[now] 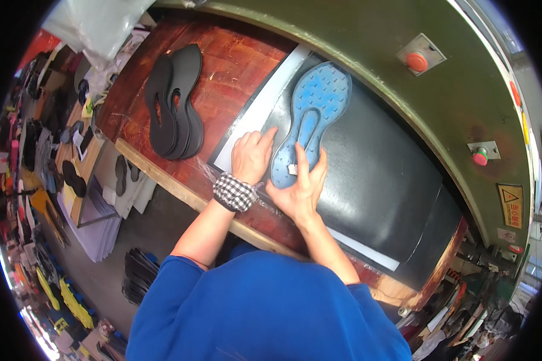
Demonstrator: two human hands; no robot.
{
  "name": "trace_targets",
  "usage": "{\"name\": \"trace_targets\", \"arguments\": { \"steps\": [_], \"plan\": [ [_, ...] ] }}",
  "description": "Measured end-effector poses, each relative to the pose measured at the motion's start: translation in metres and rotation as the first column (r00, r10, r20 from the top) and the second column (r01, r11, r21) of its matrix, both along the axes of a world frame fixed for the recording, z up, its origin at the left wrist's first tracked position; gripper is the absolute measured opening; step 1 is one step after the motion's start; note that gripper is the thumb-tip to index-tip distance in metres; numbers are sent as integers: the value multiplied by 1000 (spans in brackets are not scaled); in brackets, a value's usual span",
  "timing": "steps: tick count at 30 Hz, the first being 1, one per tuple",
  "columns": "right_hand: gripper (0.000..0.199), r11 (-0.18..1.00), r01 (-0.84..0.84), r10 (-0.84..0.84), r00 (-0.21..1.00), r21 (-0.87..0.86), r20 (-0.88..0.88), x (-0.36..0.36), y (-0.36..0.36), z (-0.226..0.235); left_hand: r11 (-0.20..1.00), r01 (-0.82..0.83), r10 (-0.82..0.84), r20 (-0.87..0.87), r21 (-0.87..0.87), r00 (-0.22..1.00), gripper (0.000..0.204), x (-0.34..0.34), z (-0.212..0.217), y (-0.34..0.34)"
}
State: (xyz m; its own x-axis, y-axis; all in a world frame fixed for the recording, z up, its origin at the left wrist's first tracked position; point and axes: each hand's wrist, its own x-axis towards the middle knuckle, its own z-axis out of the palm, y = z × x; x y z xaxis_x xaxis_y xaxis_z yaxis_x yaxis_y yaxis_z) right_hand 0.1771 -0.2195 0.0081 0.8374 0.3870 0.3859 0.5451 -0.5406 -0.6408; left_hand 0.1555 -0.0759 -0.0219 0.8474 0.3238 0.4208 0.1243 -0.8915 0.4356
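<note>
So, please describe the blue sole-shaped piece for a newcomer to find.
On the red-brown table lies a black sheet. The blue sole-shaped piece lies on it, with the right hand at its narrower end. Unlike the black soles stacked to its left, it is blue with small dark marks.

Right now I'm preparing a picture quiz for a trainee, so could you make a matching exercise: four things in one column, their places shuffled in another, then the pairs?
Things
1. Blue sole-shaped die
2. Black sole-shaped pieces
3. Black-and-white checked scrunchie
4. Yellow warning sign

Places
A. Around the wrist of the left hand
B. On the green machine housing
C. Stacked on the reddish wooden board
D. On the black sheet, touched by the right hand

Right pairs: 1-D, 2-C, 3-A, 4-B
</note>
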Motion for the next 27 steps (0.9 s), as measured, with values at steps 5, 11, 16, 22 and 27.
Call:
{"name": "trace_targets", "arguments": {
  "steps": [5, 11, 16, 22, 27],
  "plan": [
    [101, 980, -39, 76, 979, 194, -187, -29, -40, 14, 999, -5, 6, -28, 33, 1000, 37, -39, -4, -6],
    [116, 458, 307, 465, 717, 835, -519, -23, -102, 49, 1000, 7, -5, -81, 27, 997, 37, -54, 10, -11],
    [112, 726, 196, 210, 849, 659, -484, -35, -129, 46, 999, 47, -44, -114, 21, 993, 40, -57, 9, -12],
    [101, 991, 94, -97, 995, -98, -29, -33, -117, 11, 999, 48, -48, 15, -21, 999, 35, -47, 2, -12],
    [102, 992, 58, -54, 998, -116, 38, -17, -110, 10, 998, 54, -54, 32, -10, 998, 34, -31, -3, -5]
  ]
}}
